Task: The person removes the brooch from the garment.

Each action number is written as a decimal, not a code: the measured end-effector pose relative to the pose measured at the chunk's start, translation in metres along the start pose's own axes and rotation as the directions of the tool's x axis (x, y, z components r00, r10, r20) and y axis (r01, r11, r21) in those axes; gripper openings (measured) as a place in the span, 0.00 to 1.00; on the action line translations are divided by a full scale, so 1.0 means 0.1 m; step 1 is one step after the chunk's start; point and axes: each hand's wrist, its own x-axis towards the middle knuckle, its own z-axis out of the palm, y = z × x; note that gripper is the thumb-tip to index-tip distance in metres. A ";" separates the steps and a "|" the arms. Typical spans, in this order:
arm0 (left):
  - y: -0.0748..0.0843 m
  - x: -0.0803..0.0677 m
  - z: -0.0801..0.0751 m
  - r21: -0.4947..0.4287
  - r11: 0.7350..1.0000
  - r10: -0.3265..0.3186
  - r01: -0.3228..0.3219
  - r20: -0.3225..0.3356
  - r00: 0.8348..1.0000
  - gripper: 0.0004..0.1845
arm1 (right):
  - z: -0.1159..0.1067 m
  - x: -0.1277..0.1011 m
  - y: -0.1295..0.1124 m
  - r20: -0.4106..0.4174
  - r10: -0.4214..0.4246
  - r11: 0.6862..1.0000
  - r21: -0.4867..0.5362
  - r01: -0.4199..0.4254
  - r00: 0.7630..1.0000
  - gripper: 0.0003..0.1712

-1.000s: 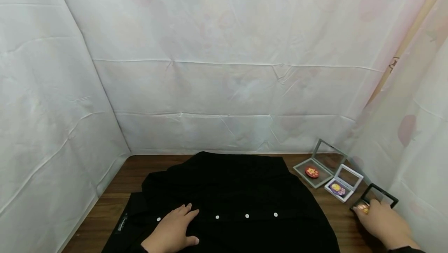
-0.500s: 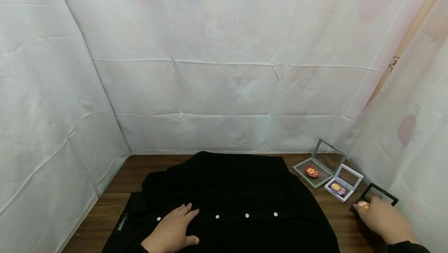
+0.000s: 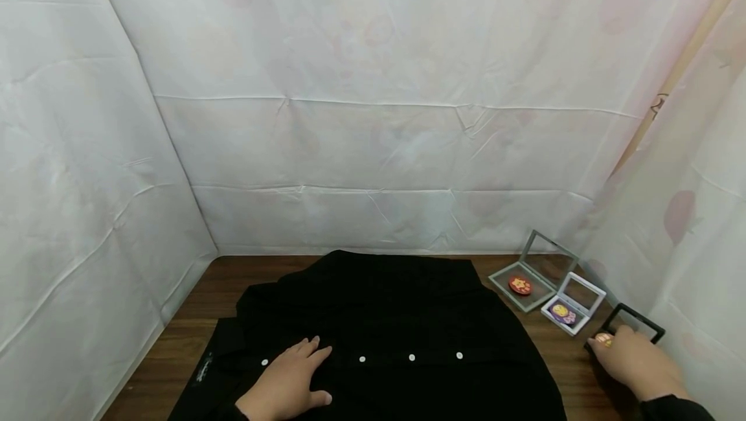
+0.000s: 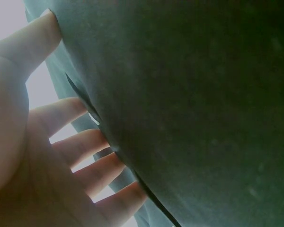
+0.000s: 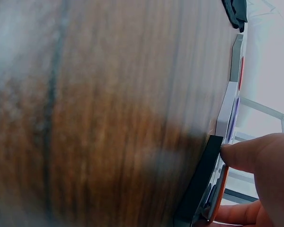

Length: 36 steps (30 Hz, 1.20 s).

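So there's a black button-up shirt (image 3: 379,324) spread flat on the wooden table, white buttons in a row. Off to its right sits a small black-framed display case (image 3: 626,329), lid open, holding an orange-yellow round badge (image 3: 604,340).

Bare table (image 3: 192,337) left of shirt (image 3: 379,317); cases (image 3: 533,278) crowding right

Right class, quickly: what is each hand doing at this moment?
Left hand: open, flat on the black shirt.
Right hand: fingers on the badge in the black case; cannot tell whether it grips it.
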 end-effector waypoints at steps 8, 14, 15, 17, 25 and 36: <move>0.02 0.00 -0.01 -0.010 1.000 0.005 -0.005 0.009 1.000 0.42 | 0.03 0.01 0.07 -0.022 -0.032 0.999 -0.008 0.032 0.999 0.40; 0.03 -0.01 -0.02 -0.014 1.000 -0.003 0.003 0.008 1.000 0.42 | 0.02 0.02 0.13 0.012 -0.024 1.000 -0.014 0.024 1.000 0.44; 0.03 -0.01 -0.02 -0.013 1.000 -0.002 0.003 0.007 1.000 0.42 | 0.02 0.03 0.14 0.019 -0.020 1.000 -0.014 0.021 1.000 0.46; 0.03 -0.01 -0.02 -0.015 1.000 -0.002 0.003 0.007 1.000 0.42 | 0.03 0.02 0.15 0.015 -0.022 0.999 -0.025 0.022 1.000 0.48; 0.03 -0.01 -0.03 -0.019 1.000 -0.006 0.006 0.010 1.000 0.42 | 0.04 0.06 0.18 0.001 -0.041 0.997 -0.061 0.041 0.999 0.57; 0.02 0.00 -0.02 -0.013 1.000 -0.007 0.007 0.013 1.000 0.42 | 0.09 0.14 0.20 0.025 -0.008 0.998 -0.064 0.010 1.000 0.63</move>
